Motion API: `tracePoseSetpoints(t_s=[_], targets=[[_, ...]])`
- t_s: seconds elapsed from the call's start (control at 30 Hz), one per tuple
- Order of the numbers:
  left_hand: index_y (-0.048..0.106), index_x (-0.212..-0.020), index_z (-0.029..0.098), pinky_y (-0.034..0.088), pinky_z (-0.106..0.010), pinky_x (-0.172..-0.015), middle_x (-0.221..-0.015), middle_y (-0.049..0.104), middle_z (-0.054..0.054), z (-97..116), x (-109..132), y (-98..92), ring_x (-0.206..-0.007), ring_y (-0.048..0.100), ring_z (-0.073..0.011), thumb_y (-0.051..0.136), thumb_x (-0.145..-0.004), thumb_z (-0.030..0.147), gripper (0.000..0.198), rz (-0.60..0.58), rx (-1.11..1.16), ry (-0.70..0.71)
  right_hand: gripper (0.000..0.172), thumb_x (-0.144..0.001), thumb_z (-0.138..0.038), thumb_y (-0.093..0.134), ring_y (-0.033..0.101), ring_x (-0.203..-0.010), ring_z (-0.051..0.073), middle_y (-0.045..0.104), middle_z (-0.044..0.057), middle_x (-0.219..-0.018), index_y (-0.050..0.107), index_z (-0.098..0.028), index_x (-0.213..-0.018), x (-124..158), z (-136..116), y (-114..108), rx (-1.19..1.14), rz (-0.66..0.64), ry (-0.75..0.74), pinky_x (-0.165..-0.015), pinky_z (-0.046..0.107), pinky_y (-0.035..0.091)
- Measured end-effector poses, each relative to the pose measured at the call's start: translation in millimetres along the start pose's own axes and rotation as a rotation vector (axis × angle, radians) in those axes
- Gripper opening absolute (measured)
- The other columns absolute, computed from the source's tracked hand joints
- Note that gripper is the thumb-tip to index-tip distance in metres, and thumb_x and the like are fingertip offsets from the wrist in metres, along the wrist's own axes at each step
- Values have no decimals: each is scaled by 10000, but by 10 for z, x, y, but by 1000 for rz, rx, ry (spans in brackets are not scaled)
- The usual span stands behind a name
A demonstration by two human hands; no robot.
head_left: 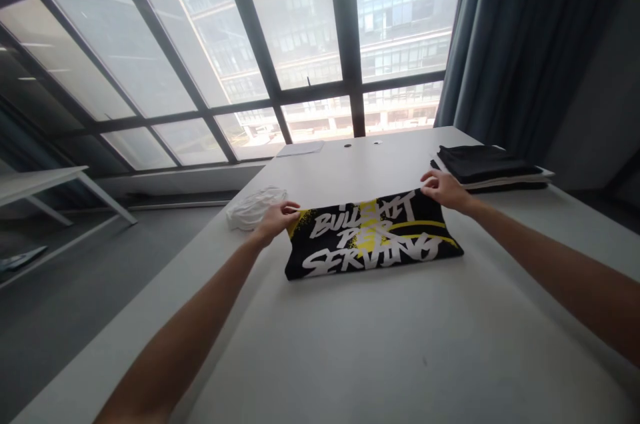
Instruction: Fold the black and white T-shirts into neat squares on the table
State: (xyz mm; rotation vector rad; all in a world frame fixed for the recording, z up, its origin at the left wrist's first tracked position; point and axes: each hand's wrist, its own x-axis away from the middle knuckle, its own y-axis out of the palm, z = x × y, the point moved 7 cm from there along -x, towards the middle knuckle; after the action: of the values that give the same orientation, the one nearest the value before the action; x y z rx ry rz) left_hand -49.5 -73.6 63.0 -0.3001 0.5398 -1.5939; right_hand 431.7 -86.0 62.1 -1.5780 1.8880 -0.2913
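A folded black T-shirt (375, 237) with white lettering and yellow print lies across the middle of the white table (360, 344). Its far edge is lifted a little between my two hands, while the near edge touches the tabletop. My left hand (276, 220) pinches the far left corner between thumb and fingers. At the far right corner, my right hand (443, 189) has its fingers closed on the fabric. Just behind my left hand sits a crumpled white cloth (255, 209). The underside of the shirt is hidden.
A stack of folded black and white garments (493, 167) lies at the table's right, beyond my right hand. A flat white sheet (300, 149) is at the far edge. Windows (300, 11) rise behind; a dark curtain (515, 31) hangs right. Another table (45, 183) stands left.
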Motion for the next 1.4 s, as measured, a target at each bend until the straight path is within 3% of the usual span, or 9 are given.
tracePoseSetpoints(t_s=[0.1,0.23,0.37,0.53,0.83,1.0,1.17,1.4], targets=[[739,-891,123,516,-301,-672,-771,738,-70,-270,-174,173,-739,678,-219,789,-588,464,459,14,-158,-60,171,-750,-148,639,606,-603,154,686,26,-695,640,-163,-920,-120,361,334,124,-53,92,-568,255,464],[767,-890,136,495,-300,-690,-796,750,-77,-408,-220,230,-756,676,-225,727,-665,504,434,24,-232,-17,180,-780,-172,629,624,-636,164,712,36,-745,661,-168,-958,-120,544,445,225,-28,63,-626,267,475],[781,-881,135,473,-292,-664,-766,742,-75,-416,-212,188,-726,662,-219,747,-651,538,466,60,-237,-5,195,-790,-165,636,643,-678,167,721,40,-778,670,-171,-982,-137,546,410,238,-24,48,-652,258,477],[781,-891,119,476,-285,-658,-785,749,-88,-454,-215,179,-730,658,-212,821,-556,556,552,60,-89,-76,182,-789,-151,653,652,-687,168,723,47,-783,688,-161,-968,-179,551,383,252,25,73,-644,249,476],[784,-902,113,505,-292,-686,-835,764,-101,-232,-213,66,-749,667,-212,871,-498,602,641,-3,77,-100,147,-836,-217,621,670,-710,181,743,54,-794,709,-166,-942,-165,436,255,209,92,-8,-682,274,496],[785,-811,116,476,-261,-609,-741,749,-83,-403,-221,187,-718,662,-213,869,-509,548,534,-18,-88,-193,140,-800,-191,636,684,-732,199,753,76,-800,740,-154,-887,-173,527,366,313,18,59,-706,284,508],[790,-838,139,482,-250,-638,-798,763,-79,-485,-290,259,-774,679,-215,784,-633,491,407,-4,-228,-125,157,-826,-192,615,693,-771,213,764,83,-825,750,-159,-898,-183,529,478,414,1,4,-749,292,506],[795,-884,126,473,-255,-646,-814,765,-81,-467,-312,255,-761,674,-206,706,-734,433,352,-42,-339,-68,152,-851,-195,608,702,-830,216,770,84,-878,748,-164,-903,-157,514,460,428,12,-41,-782,282,497]])
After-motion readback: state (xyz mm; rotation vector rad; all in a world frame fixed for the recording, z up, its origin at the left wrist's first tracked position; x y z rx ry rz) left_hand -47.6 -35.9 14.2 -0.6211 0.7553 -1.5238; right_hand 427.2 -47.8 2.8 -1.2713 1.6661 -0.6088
